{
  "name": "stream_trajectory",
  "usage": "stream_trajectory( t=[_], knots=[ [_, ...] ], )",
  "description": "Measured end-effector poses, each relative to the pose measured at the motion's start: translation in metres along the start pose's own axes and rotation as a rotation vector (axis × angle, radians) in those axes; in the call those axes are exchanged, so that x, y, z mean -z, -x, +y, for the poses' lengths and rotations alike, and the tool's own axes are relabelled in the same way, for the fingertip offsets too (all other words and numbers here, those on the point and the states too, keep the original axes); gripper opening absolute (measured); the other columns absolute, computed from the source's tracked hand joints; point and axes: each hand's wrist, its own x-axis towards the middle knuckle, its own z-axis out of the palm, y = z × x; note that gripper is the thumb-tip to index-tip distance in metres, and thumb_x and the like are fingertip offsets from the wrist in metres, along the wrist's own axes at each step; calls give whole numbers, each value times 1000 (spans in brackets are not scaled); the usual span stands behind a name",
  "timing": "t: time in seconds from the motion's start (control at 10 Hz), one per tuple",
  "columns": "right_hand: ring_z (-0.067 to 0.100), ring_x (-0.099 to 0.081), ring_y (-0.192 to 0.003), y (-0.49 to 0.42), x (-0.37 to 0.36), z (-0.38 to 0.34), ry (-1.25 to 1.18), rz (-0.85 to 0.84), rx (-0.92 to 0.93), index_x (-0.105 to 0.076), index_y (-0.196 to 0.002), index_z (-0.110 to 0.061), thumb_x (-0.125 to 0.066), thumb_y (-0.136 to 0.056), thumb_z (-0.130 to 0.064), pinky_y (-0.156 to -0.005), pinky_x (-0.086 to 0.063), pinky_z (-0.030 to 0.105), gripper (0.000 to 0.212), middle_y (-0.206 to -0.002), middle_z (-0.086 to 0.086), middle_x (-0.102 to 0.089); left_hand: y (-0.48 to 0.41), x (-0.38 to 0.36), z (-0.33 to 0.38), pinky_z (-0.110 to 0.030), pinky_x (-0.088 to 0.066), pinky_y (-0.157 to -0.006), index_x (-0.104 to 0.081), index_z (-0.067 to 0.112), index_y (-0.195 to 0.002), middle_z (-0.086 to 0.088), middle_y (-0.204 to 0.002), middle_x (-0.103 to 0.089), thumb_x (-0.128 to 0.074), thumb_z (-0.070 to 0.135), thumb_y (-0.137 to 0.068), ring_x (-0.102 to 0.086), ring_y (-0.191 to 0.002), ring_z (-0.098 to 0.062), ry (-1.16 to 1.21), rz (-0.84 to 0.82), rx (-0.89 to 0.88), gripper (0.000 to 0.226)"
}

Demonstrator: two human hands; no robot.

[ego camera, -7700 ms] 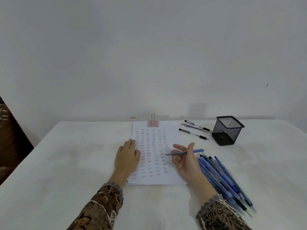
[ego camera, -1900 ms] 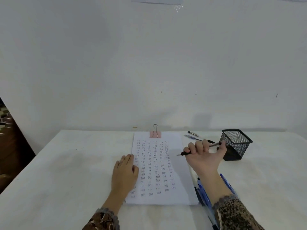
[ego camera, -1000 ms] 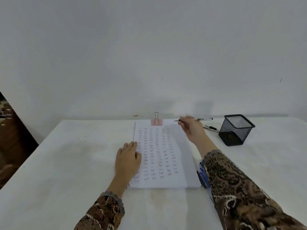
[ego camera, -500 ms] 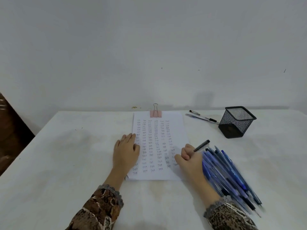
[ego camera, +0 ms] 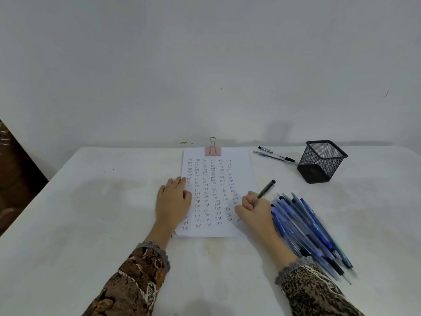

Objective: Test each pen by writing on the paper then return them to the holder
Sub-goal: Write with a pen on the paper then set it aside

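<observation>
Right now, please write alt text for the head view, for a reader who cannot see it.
The right hand grips a black pen with its tip on a paper full of small written words, while the left hand lies flat on the paper's left edge. A pile of blue pens lies to the right, and a black mesh holder stands farther back.

Paper (ego camera: 218,179) centre; pen pile (ego camera: 307,229) right; holder (ego camera: 320,163) behind pile.
</observation>
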Motion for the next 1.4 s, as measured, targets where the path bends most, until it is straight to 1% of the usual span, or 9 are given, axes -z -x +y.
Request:
stream_trajectory(
  t=[0.2, 0.3, 0.6, 0.7, 1.0, 1.1, 1.2, 1.3, 1.4],
  knots=[
    [10, -25, -60, -1, 1, 1, 9, -36, -2, -20, -52, -19, -44, -67, 18, -58, -30, 5, 46, -55, -10, -20, 1, 1, 0, -35, -9, -117, -28, 14, -144, -2, -152, -27, -30, 22, -97, -16, -142, -19, 14, -3, -6, 48],
    [12, -20, -58, -2, 3, 6, -17, 18, -25, -20, -47, -24, -46, -64, 18, -56, -23, 18, 52, -57, -8, -21, 2, 2, 0, -35, -8, -117, -28, 14, -144, -2, -152, -27, -30, 22, -97, -16, -143, -19, 21, -2, -7, 48],
    [11, -23, -66, 0, 1, -1, 4, 17, 13, -19, -50, -21, -44, -68, 18, -77, -30, 9, 49, -56, -4, -15, 1, 4, -1, -36, -10, -117, -31, 13, -143, -3, -151, -29, -31, 20, -96, -17, -142, -19, 25, -4, -25, 48],
    [14, -19, -63, 1, 2, 0, 14, 60, 35, -19, -50, -20, -44, -68, 18, -68, -33, 13, 50, -56, -3, -17, 2, 4, -1, -35, -10, -117, -31, 13, -143, -3, -151, -29, -31, 20, -96, -17, -142, -19, 29, -8, -24, 48],
    [11, -23, -63, 0, 3, -1, 49, 89, 64, -20, -51, -19, -44, -68, 18, -74, -34, 10, 48, -57, -1, -18, 3, 5, -1, -34, -9, -116, -31, 13, -143, -2, -151, -28, -31, 20, -96, -16, -142, -18, 53, -3, -24, 48],
    [13, -21, -65, -1, 3, 1, 69, 57, 75, -19, -52, -19, -43, -68, 19, -82, -32, -3, 47, -54, -4, -16, 4, 5, -2, -34, -8, -117, -30, 13, -143, -2, -151, -28, -31, 21, -96, -16, -142, -18, 55, -9, -28, 48],
    [5, -25, -58, 0, 4, 2, 67, 74, 82, -20, -50, -20, -45, -67, 18, -69, -34, 4, 49, -53, -6, -18, 3, 5, -2, -33, -8, -116, -30, 13, -143, -2, -151, -28, -31, 21, -97, -16, -142, -18, 46, -4, -31, 47],
    [2, -26, -58, 2, 4, 3, 46, 58, 83, -19, -50, -20, -44, -68, 19, -80, -37, 2, 50, -51, -7, -17, 4, 4, -2, -34, -8, -116, -30, 13, -144, -2, -152, -28, -30, 21, -97, -16, -142, -18, 46, -9, -31, 48],
    [4, -24, -45, 3, 7, 0, -188, 81, -41, -25, -43, -26, -45, -71, 22, -51, -31, 10, 59, -47, -10, -25, 4, 3, -2, -34, -8, -117, -30, 14, -144, -2, -152, -28, -30, 22, -96, -16, -142, -18, 49, -6, -23, 48]
  ],
)
